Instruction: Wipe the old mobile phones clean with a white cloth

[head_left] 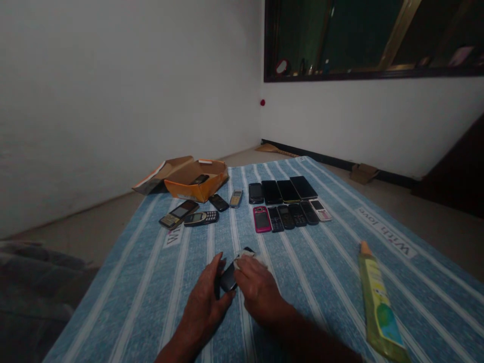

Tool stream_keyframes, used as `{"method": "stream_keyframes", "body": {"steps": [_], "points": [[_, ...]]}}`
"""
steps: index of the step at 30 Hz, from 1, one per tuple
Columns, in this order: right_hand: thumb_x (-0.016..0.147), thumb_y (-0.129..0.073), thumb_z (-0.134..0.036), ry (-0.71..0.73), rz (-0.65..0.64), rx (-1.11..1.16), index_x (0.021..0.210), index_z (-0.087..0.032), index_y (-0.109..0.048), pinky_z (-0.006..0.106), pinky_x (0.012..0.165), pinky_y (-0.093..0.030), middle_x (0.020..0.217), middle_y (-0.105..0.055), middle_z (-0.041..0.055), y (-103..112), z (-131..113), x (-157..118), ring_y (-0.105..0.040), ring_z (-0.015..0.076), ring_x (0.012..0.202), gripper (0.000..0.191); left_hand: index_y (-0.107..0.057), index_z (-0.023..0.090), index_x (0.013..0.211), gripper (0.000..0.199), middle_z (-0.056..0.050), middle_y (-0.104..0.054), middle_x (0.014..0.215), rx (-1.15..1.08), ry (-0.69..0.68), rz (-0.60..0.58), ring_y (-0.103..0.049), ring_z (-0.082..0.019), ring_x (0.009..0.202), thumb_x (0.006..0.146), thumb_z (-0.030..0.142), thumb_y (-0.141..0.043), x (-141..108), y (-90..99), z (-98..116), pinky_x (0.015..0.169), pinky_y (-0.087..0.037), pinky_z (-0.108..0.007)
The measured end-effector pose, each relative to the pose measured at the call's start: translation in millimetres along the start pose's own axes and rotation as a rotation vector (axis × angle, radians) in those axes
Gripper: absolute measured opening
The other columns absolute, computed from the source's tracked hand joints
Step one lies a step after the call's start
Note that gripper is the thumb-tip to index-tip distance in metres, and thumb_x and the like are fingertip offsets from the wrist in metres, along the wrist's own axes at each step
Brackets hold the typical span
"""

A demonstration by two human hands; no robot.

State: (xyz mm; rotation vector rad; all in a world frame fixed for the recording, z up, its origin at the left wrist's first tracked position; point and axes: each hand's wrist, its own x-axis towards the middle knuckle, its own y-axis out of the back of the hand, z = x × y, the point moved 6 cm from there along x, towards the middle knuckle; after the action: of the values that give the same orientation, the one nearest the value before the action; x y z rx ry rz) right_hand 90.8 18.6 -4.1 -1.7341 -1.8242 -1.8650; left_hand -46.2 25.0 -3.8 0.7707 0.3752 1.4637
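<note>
A dark mobile phone (229,279) lies tilted between my two hands, low over the striped cloth. My left hand (204,292) grips its near end, thumb on one side and fingers on the other. Against the phone's face my right hand (259,287) presses a crumpled white wipe (247,256), its fingers closed round it. The wipe and fingers hide part of the phone's far end. Farther off stand two rows of phones, among them a pink phone (261,219) and a white phone (320,210).
An open orange cardboard box (200,190) with a phone inside sits at the back left. Several loose phones, including a grey keypad phone (201,218), lie before it. A bottle of yellow-green liquid (380,307) lies at right on the blue striped cloth (143,302).
</note>
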Motion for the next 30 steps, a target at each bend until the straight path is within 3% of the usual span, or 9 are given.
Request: {"method": "stream_keyframes", "body": {"steps": [6,13,21,30], "points": [[0.091,-0.044,-0.011,0.157,-0.033,0.063,0.089,-0.014,-0.065,0.037,0.096,-0.05,0.094,-0.067,0.0119,-3.1,-24.5,7.4,-0.06,0.023,0.1,0.022,-0.043,0.018,0.141,0.07,-0.015,-0.057,0.136,-0.022,-0.021,0.015,-0.058,-0.031,0.122,0.074,0.029,-0.062,-0.6,1.4,-2.7,0.103,-0.048,-0.047],[0.09,-0.042,-0.006,0.0,-0.009,0.021,0.099,-0.015,-0.064,0.043,0.1,-0.047,0.108,-0.065,0.0145,-2.1,4.1,4.6,-0.055,0.0245,0.114,0.026,-0.043,0.02,0.14,0.067,-0.013,-0.061,0.13,0.026,-0.044,0.01,-0.063,-0.029,0.115,0.076,0.028,-0.062,-0.6,-0.8,-2.8,0.099,-0.052,-0.047],[0.092,-0.043,-0.013,0.153,-0.062,0.115,0.088,-0.017,-0.064,0.037,0.091,-0.051,0.096,-0.066,0.0113,-4.7,-23.0,6.4,-0.059,0.0223,0.098,0.021,-0.043,0.017,0.139,0.067,-0.016,-0.057,0.137,0.035,-0.057,-0.025,-0.056,-0.031,0.125,0.077,0.031,-0.062,-1.1,0.0,-6.7,0.106,-0.047,-0.048],[0.088,-0.044,-0.008,0.046,0.023,0.026,0.093,-0.015,-0.064,0.04,0.099,-0.048,0.104,-0.066,0.0129,1.2,-3.2,4.5,-0.058,0.025,0.109,0.021,-0.047,0.019,0.136,0.06,-0.013,-0.062,0.128,0.058,-0.078,0.01,-0.064,-0.028,0.113,0.079,0.032,-0.062,-0.8,0.3,-2.2,0.098,-0.053,-0.045]]}}
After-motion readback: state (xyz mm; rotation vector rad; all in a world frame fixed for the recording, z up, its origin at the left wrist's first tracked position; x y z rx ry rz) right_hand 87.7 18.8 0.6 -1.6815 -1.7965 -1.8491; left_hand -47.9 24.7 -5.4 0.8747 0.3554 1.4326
